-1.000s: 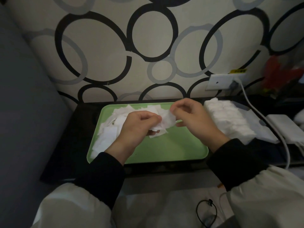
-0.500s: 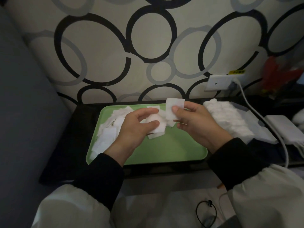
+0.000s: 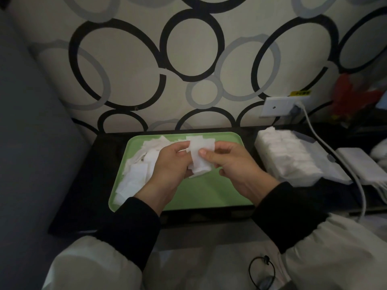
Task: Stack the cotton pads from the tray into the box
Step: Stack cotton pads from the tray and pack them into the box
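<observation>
the person is holding a small bunch of cotton pads [image 3: 200, 159] in the air above the green tray [image 3: 209, 195], between the two hands. the left hand [image 3: 167, 164] is curling its fingers round the left edge of the bunch. the right hand [image 3: 234, 164] is pinching it from the other side, with the thumb pressing flat on the front pad. i think both hands are gripping it because the pads are thin and soft: one hand is steadying the bunch while the other is squaring the edges. some pads in it are lying crooked and are sticking out at the top and the bottom.

the other loose pads [image 3: 138, 170] are lying in an untidy heap on the left part of the tray, partly behind the left hand, and the right part is showing bare green. the box [image 3: 303, 181] is standing on the dark tabletop [image 3: 83, 185] just beside the right side of the tray, and rows of stacked pads [image 3: 287, 155] are already filling much of it. it is probably standing there so that the right hand is needing only a short move to reach it. in my judgement the task is well along but not finished, and the step in hand is aligning this bunch for the box. a white cable [image 3: 307, 120] is running from the wall socket [image 3: 276, 106] past the box, so a wide move there could be catching it.
</observation>
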`<state>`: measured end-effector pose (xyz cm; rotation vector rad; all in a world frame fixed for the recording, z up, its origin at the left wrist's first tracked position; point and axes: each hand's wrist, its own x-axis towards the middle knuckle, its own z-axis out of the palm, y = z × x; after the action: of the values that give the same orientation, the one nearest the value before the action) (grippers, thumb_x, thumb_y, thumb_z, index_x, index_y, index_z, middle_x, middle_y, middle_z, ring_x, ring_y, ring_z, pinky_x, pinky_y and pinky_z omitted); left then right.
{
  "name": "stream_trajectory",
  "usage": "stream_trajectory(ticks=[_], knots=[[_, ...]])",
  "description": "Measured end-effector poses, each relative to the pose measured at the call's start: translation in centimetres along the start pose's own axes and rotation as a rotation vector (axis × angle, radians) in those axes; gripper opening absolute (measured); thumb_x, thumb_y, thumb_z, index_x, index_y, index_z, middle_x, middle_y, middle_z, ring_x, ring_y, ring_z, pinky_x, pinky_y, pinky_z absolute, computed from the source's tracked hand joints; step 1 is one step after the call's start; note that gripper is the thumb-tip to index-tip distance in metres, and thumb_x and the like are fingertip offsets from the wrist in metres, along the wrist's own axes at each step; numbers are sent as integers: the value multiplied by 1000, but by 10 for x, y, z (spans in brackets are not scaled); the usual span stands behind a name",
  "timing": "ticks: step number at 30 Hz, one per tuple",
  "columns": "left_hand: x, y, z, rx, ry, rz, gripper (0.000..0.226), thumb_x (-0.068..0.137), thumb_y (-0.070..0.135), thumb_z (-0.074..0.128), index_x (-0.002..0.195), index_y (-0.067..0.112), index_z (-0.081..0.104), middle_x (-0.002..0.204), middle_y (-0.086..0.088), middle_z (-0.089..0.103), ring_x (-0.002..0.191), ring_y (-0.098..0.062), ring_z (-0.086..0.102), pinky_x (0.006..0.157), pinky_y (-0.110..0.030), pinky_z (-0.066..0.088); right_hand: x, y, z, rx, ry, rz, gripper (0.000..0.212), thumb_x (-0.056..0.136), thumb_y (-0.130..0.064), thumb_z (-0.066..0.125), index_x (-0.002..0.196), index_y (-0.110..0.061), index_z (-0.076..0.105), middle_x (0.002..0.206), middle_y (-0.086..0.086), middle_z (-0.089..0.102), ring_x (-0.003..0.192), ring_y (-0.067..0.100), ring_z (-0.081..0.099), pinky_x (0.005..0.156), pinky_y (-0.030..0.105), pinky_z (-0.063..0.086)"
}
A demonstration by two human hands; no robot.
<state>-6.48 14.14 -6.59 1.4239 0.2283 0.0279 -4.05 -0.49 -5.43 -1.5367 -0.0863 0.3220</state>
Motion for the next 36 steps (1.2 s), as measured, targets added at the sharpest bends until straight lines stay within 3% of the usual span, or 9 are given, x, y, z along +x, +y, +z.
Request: stream_trajectory(ticks=[7,14,17,20,24,27,31,33,36], knots=[[1,0,-1,-33,11,-16,19,97,7,58,111,6,71,102,-13,76,94,-30,74,76,-35,62,1,5,4,-51,77,-23,24,83,-12,77,98,5,71,78,3,63,47,-8,53,45,7,39],[1,2,1,-152,38,-75,26,104,21,48,108,4,67,101,-16,76,86,-28,75,67,-34,61,3,9,7,-128,144,-49,21,76,-14,83,83,-5,66,77,6,55,60,8,50,49,9,40],[2,1,0,-113,7,-55,31,99,29,61,115,3,67,106,-17,75,95,-31,74,82,-42,61,5,10,8,-156,154,-86,24,75,-17,84,77,-9,61,72,4,52,64,11,47,52,12,39],[3,-2,-5,-69,67,-51,36,88,13,74,121,6,63,112,-16,72,100,-30,73,89,-43,59,9,14,12,-229,173,-91,31,74,-21,84,80,-13,55,72,-1,47,64,10,43,55,16,37],[7,-4,-18,-113,120,-64,33,89,12,73,120,7,65,110,-13,74,97,-26,74,81,-36,61,15,16,17,-260,60,-22,33,79,-32,81,100,-13,64,86,0,62,73,11,57,63,21,43],[8,-3,-27,-87,156,-36,28,90,15,72,117,11,66,102,-5,77,94,-21,74,81,-37,61,19,13,18,-214,-59,-36,17,90,-28,70,89,-11,70,82,2,68,70,11,61,61,22,44],[8,1,-31,-75,146,-51,25,89,12,72,113,16,65,100,-1,76,92,-19,74,76,-34,61,25,11,22,-224,-72,-74,21,94,-24,64,87,-6,70,78,3,66,67,13,59,62,26,44],[9,3,-33,-63,177,-41,23,89,8,72,109,17,64,100,-2,76,94,-21,73,80,-38,61,29,9,24,-218,-19,-81,23,96,-25,60,84,-8,70,77,2,67,66,13,59,62,28,42],[10,6,-42,-55,264,-22,29,90,8,71,117,13,63,105,-4,73,97,-22,70,70,-30,60,39,7,15,-206,186,-65,20,96,-20,57,88,-9,71,77,3,68,64,14,58,55,19,43]])
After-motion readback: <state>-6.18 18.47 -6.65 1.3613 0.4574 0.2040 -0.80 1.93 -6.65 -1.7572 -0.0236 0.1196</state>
